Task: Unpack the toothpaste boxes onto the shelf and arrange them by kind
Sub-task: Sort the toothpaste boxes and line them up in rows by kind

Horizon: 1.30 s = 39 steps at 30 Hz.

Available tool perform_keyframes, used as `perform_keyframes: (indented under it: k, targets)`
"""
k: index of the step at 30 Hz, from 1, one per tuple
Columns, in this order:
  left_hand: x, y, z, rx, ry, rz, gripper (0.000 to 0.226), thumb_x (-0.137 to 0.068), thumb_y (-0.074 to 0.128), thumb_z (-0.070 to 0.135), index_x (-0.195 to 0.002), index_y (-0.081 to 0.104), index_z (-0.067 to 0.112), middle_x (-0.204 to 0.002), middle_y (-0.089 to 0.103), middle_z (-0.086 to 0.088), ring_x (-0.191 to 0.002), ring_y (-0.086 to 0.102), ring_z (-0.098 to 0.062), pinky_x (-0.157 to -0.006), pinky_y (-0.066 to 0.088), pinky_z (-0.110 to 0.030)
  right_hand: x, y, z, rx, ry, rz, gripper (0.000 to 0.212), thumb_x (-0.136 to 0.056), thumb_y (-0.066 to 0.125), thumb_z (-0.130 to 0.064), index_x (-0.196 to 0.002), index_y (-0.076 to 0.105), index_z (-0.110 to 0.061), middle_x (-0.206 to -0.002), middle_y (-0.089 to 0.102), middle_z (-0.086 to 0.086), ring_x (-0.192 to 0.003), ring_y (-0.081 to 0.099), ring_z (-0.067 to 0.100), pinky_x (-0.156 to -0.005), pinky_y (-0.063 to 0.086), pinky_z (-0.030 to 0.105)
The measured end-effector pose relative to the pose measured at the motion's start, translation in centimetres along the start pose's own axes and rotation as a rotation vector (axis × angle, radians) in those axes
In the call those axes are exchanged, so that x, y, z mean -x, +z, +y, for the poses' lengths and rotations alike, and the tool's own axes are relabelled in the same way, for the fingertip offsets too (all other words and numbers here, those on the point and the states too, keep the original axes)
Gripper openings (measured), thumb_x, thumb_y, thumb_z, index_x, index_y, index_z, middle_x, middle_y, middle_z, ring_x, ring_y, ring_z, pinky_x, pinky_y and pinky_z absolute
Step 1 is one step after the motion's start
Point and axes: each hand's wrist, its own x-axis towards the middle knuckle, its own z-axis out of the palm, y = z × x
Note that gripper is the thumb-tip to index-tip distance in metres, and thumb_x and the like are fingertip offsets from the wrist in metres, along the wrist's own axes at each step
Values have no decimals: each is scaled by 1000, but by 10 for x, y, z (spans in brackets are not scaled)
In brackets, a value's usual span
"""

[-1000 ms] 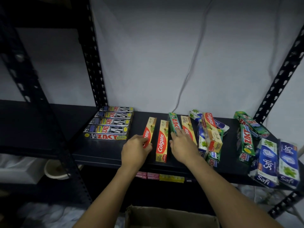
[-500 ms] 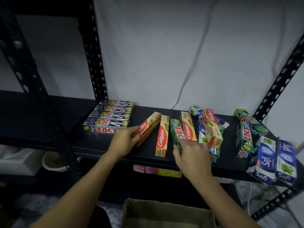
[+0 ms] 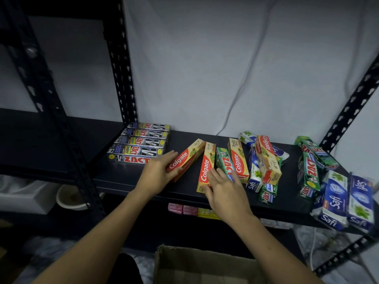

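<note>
Two hands, frame centre: left hand point(image 3: 155, 177) grips tilted red-yellow cardboard Colgate box point(image 3: 185, 159); right hand point(image 3: 225, 191), fingers flat, rests on green Zact box point(image 3: 225, 162). Best: slide Zact out w/o nudging adj. boxes on black metal shelf point(image 3: 127, 179).

The left hand point(image 3: 158, 175) grips a tilted Colgate box point(image 3: 185, 158) just left of the flat Colgate box point(image 3: 207, 162). The right hand point(image 3: 225, 191) rests on that flat box and the green Zact box point(image 3: 224, 158) touching its right side.

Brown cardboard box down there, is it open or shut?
Open: the brown cardboard box has no flaps over its top, and its inner wall shows.
</note>
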Motion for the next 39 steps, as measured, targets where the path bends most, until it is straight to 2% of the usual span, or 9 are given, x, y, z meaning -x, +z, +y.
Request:
perform_keyframes:
  k: [4, 8, 12, 16, 18, 23, 30, 35, 39]
  targets:
    - [8, -1, -23, -148, 3, 239, 59, -95, 57, 54, -143, 53, 20, -138, 62, -3, -124, 57, -21, -104, 47, -50, -8, -16, 1, -60, 26, 6, 47, -99, 43, -55, -130, 64, -25, -130, 65, -7, -136, 48, 21, -119, 25, 49]
    - [-6, -7, -53, -301, -96, 212, 57, -100, 46, 51, -150, 44, 22, -157, 42, -1, -144, 36, -23, -117, 25, -51, -39, -34, 1, -176, -33, 133, 27, -96, 59, -41, -116, 70, -28, -98, 73, -10, -101, 62, 13, -101, 45, 42]
    - [-15, -4, -68, -481, -139, 135, 61, -100, 31, 59, -152, 39, 28, -164, 27, -1, -150, 24, -26, -122, 14, -52, -89, -42, -7, -113, -163, -4, 36, -94, 62, -39, -130, 61, -31, -121, 68, -7, -118, 56, 18, -102, 43, 43]
    - [-16, 0, -74, -473, -143, 119, 60, -102, 26, 57, -153, 38, 28, -166, 21, 1, -153, 17, -23, -124, 6, -49, -140, -16, -9, 34, -242, -275, 60, -86, 71, -41, -140, 45, -43, -137, 58, -3, -127, 47, 25, -101, 42, 54]
    - [-16, 0, -77, -453, -153, 148, 62, -100, 22, 58, -152, 39, 28, -166, 22, 4, -153, 15, -20, -125, 3, -46, -156, -6, -11, 92, -311, -360, 66, -85, 73, -41, -143, 43, -44, -143, 54, -6, -129, 44, 25, -104, 40, 52]
    - [-16, 1, -81, -415, -155, 187, 60, -101, 26, 56, -150, 44, 27, -164, 27, 6, -153, 17, -17, -125, 2, -42, -192, 5, -4, 164, -464, -411, 42, -84, 72, -46, -122, 56, -42, -120, 63, -15, -118, 49, 20, -99, 37, 44]
    - [-17, 4, -83, -419, -143, 218, 58, -100, 30, 55, -147, 49, 26, -161, 34, 5, -151, 22, -18, -125, 7, -42, -244, 9, 31, 240, -343, -366, 39, -84, 66, -55, -119, 60, -38, -111, 64, -5, -109, 46, 22, -96, 35, 43]
    - [-17, 4, -85, -410, -143, 214, 58, -99, 31, 55, -146, 49, 27, -161, 34, 5, -151, 23, -17, -125, 7, -43, -268, 4, 49, 101, -148, -453, 48, -92, 60, -54, -137, 53, -38, -129, 61, -5, -124, 44, 24, -104, 26, 46]
    - [-18, 4, -84, -412, -142, 217, 58, -99, 30, 55, -145, 51, 27, -160, 35, 6, -151, 24, -16, -125, 7, -42, -278, 11, 59, -20, -63, -465, 43, -96, 55, -53, -136, 56, -37, -133, 61, -8, -125, 49, 21, -105, 30, 48]
